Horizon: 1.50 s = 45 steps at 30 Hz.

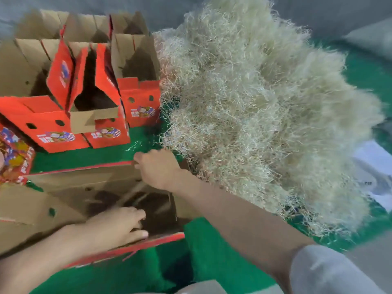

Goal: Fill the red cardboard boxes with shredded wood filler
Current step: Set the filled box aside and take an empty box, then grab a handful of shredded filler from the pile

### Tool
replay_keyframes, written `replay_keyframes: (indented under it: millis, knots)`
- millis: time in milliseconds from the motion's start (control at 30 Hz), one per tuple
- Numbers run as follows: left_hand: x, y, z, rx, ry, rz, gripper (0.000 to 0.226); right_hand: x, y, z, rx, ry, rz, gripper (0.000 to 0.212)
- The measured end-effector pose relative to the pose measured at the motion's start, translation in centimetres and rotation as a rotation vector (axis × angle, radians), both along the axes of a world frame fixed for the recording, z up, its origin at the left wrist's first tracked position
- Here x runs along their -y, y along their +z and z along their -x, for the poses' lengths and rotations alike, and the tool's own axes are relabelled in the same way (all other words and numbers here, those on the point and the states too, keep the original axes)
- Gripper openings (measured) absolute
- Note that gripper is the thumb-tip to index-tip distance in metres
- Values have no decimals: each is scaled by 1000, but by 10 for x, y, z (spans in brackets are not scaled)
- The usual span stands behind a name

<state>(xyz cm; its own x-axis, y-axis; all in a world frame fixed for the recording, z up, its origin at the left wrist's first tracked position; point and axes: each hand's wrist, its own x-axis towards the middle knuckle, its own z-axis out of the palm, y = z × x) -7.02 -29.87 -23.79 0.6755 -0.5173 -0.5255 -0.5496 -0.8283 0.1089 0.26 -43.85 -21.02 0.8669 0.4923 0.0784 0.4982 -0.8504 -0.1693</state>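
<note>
My left hand [118,225] lies with fingers straight over the near wall of the open box [74,181] in front of me. My right hand [158,168] curls round the end of its far flap (blurred, but it looks gripped). The filler [254,113] is heaped on the green mat [212,251], just right of the box. More red boxes [106,136] stand open behind.

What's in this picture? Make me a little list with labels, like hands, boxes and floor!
left hand: rests on the near box at its front flap, fingers straight
right hand: at the same box's far flap; grip too blurry to tell
near box: flaps open, between both hands
wood shreds: big pale heap on the right
red boxes: several stand open at the back left
floor: green mat
</note>
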Motion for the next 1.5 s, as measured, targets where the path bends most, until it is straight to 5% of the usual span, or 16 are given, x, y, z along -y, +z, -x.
replay_keyframes:
  millis: [167,233,300,367,500,600,767,833,1000,1067,1133,1200,1300,1400,1500]
  knots:
    - [31,-11,10,208,-83,-28,29,17,-4,14,4,51,-29,28]
    - [37,9,-7,397,-47,126,12,26,7,19,-93,102,-274,39]
    - [46,21,-21,530,26,381,17,45,14,23,-74,103,-550,36]
    - [65,30,-26,493,-13,602,20,77,9,26,-9,-34,-650,28]
    - [108,45,-33,334,-154,768,25,164,-21,26,-96,-405,-332,17]
    - [135,55,-44,286,-42,852,14,209,-41,31,-154,-501,-96,24]
    - [172,68,-78,236,172,925,18,232,-14,-9,229,-489,-481,23]
    - [181,71,-92,197,242,918,24,239,3,-44,276,-541,-447,48]
    - [192,70,-121,147,383,922,22,278,14,-130,29,-703,-42,108]
    - [196,75,-142,161,421,856,19,292,24,-152,-66,-820,-102,103]
    - [200,80,-160,72,553,841,46,296,37,-159,-78,-894,-276,65]
    - [207,84,-174,-89,750,945,80,291,45,-154,74,-866,-434,34]
    - [220,92,-194,-447,965,1192,111,269,50,-122,342,-643,-564,41]
    - [237,89,-210,-849,1146,1275,88,236,45,-76,32,-251,-450,31]
    - [245,71,-200,-681,1287,1093,42,228,42,-56,-337,10,-284,30]
